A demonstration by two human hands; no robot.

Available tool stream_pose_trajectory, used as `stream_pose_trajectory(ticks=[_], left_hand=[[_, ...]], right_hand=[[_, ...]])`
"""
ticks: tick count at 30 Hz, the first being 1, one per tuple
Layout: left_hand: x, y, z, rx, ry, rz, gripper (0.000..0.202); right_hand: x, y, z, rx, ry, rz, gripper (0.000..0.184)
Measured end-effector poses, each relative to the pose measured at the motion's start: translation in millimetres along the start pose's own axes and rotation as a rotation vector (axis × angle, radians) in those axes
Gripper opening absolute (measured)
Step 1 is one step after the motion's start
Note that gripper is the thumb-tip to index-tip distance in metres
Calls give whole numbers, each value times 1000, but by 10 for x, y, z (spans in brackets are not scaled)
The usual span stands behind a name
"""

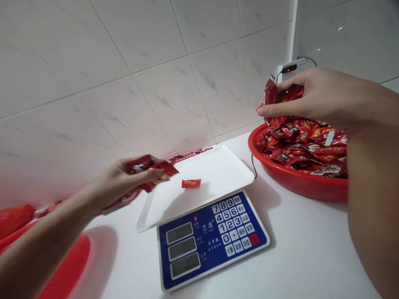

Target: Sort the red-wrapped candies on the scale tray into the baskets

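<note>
My left hand [131, 180] is closed around several red snack packets [152, 172], above the left side of a white weighing tray. That tray [218, 166] belongs to a digital scale [212, 241] with a blue keypad panel. One small red packet [191, 183] lies on the tray. Over at the right, my right hand [299, 97] grips a few dark red packets [270, 92] just above a red plastic basket [296, 185]. Wrapped packets [299, 145] fill that basket. My right forearm hides its right side.
Behind the tray, more red packets [193, 153] lie along the tiled wall [156, 83]. A second red basket [71, 265] stands at lower left, partly behind my forearm. A power strip [293, 68] is on the wall, and a black cable [254, 166] runs beside the tray.
</note>
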State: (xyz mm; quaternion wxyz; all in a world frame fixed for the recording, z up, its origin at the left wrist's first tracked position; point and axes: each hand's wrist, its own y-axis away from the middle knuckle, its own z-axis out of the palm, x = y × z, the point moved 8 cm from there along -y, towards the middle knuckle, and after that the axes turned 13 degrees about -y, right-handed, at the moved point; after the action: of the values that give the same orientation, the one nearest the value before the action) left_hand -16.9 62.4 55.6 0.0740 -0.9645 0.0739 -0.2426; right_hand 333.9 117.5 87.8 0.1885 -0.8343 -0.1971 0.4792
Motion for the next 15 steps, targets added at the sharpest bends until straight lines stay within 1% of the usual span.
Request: stream_pose_trajectory(ticks=[1, 2, 3, 5, 7, 9, 11, 13, 15], left_hand=[[44, -9, 182, -117, 39, -26, 26], [88, -26, 340, -204, 40, -36, 27], [124, -55, 465, -262, 27, -36, 27], [158, -125, 630, -333, -11, -23, 22], [170, -181, 702, -365, -29, 7, 19], [179, -194, 728, -372, -45, 32, 18], [187, -166, 741, -340, -73, 27, 17], [212, -110, 745, -273, -103, 11, 16], [261, -35, 703, -187, -100, 30, 15]], right_hand=[[-8, 9, -1, 1, 8, -2, 37], [-20, 15, 4, -2, 5, -8, 37], [-34, 19, 19, -14, -7, -16, 36], [-65, 21, 56, -36, -51, -28, 35], [-88, 17, 101, -52, -90, -21, 33], [-116, 10, 151, -61, -116, -16, 30], [-146, 3, 214, -75, -144, -22, 28], [-170, -3, 299, -108, -189, -28, 26], [-185, -8, 408, -157, -234, -25, 25]])
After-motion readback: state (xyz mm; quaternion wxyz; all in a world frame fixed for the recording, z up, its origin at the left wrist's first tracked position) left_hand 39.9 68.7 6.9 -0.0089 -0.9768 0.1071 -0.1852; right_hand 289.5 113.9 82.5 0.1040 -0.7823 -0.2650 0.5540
